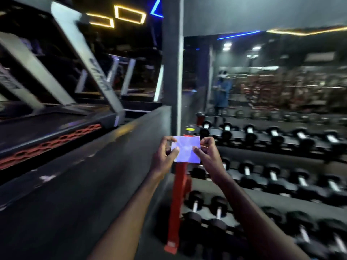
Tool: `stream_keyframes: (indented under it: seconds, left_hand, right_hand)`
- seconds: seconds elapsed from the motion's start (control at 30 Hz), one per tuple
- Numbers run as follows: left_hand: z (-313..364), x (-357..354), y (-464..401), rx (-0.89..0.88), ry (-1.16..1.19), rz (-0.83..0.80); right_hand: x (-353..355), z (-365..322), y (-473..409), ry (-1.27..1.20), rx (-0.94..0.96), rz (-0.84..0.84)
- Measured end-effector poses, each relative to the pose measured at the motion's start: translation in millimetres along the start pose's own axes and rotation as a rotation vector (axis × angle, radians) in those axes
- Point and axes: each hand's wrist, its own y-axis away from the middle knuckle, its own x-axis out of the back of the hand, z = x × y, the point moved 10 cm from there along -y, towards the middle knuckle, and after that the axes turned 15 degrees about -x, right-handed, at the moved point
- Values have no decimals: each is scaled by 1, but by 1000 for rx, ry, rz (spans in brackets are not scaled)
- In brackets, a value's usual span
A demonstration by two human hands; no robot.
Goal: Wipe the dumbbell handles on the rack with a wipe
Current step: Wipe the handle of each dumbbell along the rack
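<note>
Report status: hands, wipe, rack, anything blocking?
Left hand and right hand both pinch the wipe, spread flat between them. Wipe off the dumbbell handles, rack just beyond. Nothing in the way.

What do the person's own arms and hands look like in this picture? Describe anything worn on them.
Both forearms are bare up to the bottom edge of the picture, and no sleeve shows. The left hand and right hand wear no gloves. I can see no watch, ring or wristband, though the picture is dim and blurred.
</note>
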Motion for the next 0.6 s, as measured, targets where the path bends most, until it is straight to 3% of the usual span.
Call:
stream_keyframes:
  seconds: [0.07, 0.1, 0.37, 0.6]
  left_hand:
    - [18, -130, -6, -59, 37, -181]
    - [22, -162, -7, -54, 48, -234]
    - [109, -509, 7, -16, 335, -465]
    - [173, -751, 43, -26, 459, -750]
  right_hand:
    - [115, 10, 10, 92, -11, 68]
    - [144, 8, 15, 117, -13, 84]
    - [489, 23, 102, 239, -104, 369]
    - [715, 35, 186, 426, -180, 647]
